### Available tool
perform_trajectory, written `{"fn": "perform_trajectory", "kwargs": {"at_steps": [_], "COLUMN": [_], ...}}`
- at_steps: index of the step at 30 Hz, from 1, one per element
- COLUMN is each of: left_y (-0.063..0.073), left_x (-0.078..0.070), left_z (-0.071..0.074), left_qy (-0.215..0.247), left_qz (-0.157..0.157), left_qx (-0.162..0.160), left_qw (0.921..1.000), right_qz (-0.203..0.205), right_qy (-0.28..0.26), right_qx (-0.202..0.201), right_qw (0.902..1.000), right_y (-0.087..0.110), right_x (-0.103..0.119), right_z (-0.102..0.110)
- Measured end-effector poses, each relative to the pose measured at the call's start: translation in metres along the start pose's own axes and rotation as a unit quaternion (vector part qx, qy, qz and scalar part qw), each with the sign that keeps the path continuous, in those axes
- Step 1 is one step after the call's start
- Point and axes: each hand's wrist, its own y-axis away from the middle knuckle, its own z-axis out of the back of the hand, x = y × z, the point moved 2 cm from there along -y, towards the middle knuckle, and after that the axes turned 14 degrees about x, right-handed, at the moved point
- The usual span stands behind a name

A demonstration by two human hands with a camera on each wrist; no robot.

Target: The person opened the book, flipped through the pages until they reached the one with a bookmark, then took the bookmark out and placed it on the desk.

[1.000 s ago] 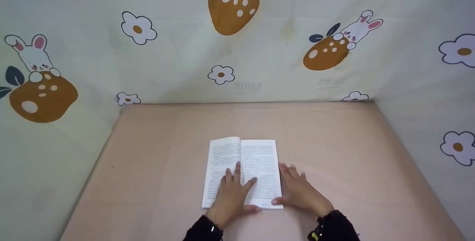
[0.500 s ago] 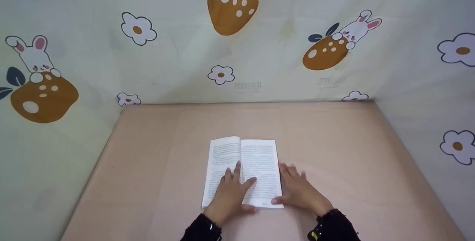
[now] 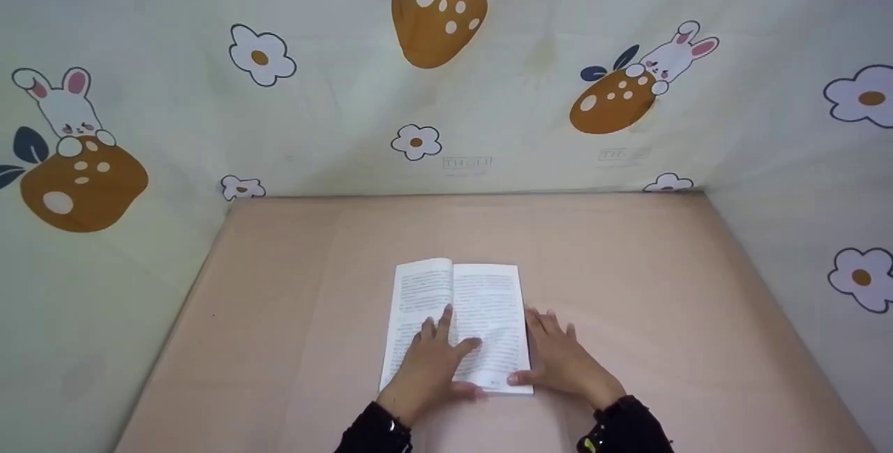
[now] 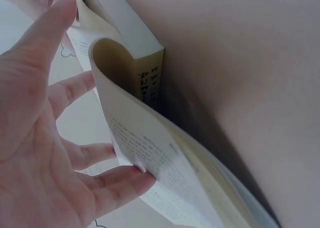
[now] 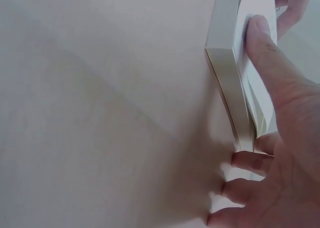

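An open book (image 3: pixel 486 299) with printed pages lies on the table. My left hand (image 3: pixel 425 362) rests across its left page and middle, fingers spread. In the left wrist view the book's left page (image 4: pixel 140 133) bows up in a curve near the spine, and fingertips (image 4: pixel 146 182) touch the paper. At the lower right corner my right hand (image 3: pixel 568 362) holds the book's edge, thumb on top of the page. In the right wrist view, the thumb (image 5: pixel 260 31) presses the page while the fingers lie along the page block's side (image 5: pixel 230 83). Part of the left page is hidden under the left hand.
The table has a plain pinkish-beige cover (image 3: pixel 279 299). Pale cloth walls with printed rabbits, brown fruit and flowers (image 3: pixel 416 142) stand behind it and at both sides. Dark sleeves (image 3: pixel 377 428) cover the wrists.
The left hand has slid slightly toward the lower left on the pages, and its index finger sits a little lower. The right hand and the book stay almost unchanged.
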Motion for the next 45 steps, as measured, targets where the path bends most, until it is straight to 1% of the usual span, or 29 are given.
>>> {"fn": "perform_trajectory", "kwargs": {"at_steps": [5,10,14,18,21,24,27,32,35,38,41,45], "left_y": [0.000,0.003,0.004,0.006,0.008,0.009,0.011,0.013,0.014,0.013,0.012,0.012], "left_x": [0.004,0.007,0.010,0.014,0.015,0.014,0.009,-0.001,-0.007,-0.009,-0.007,-0.003], "left_z": [0.003,0.003,0.004,0.005,0.006,0.006,0.004,0.000,0.000,-0.001,0.000,0.001], "left_qy": [0.022,0.057,0.093,0.114,0.111,0.112,0.109,0.089,0.079,0.077,0.092,0.135], "left_qz": [-0.007,-0.006,-0.005,-0.016,-0.022,-0.018,-0.007,0.007,0.014,0.031,0.058,0.103], "left_qx": [0.001,0.026,0.037,0.029,0.016,0.009,0.001,-0.029,-0.032,-0.034,-0.056,-0.089], "left_qw": [0.9997,0.9980,0.9949,0.9929,0.9934,0.9936,0.9940,0.9956,0.9963,0.9960,0.9925,0.9814], "right_qz": [0.018,0.021,0.019,0.017,0.018,0.020,0.021,0.025,0.020,0.015,0.015,0.021], "right_qy": [-0.002,-0.013,-0.013,-0.009,-0.010,-0.006,-0.001,-0.003,-0.006,-0.011,-0.015,-0.020], "right_qx": [0.004,0.024,0.026,0.032,0.035,0.030,0.029,0.028,0.032,0.037,0.038,0.038], "right_qw": [0.9998,0.9994,0.9994,0.9993,0.9992,0.9993,0.9994,0.9993,0.9992,0.9991,0.9990,0.9989], "right_y": [0.003,0.004,0.004,0.004,0.005,0.005,0.005,0.005,0.005,0.005,0.005,0.004], "right_x": [-0.001,-0.002,-0.002,-0.002,-0.001,-0.001,-0.001,-0.001,-0.002,-0.003,-0.003,-0.003], "right_z": [0.003,0.003,0.003,0.003,0.004,0.005,0.005,0.006,0.005,0.005,0.004,0.005]}}
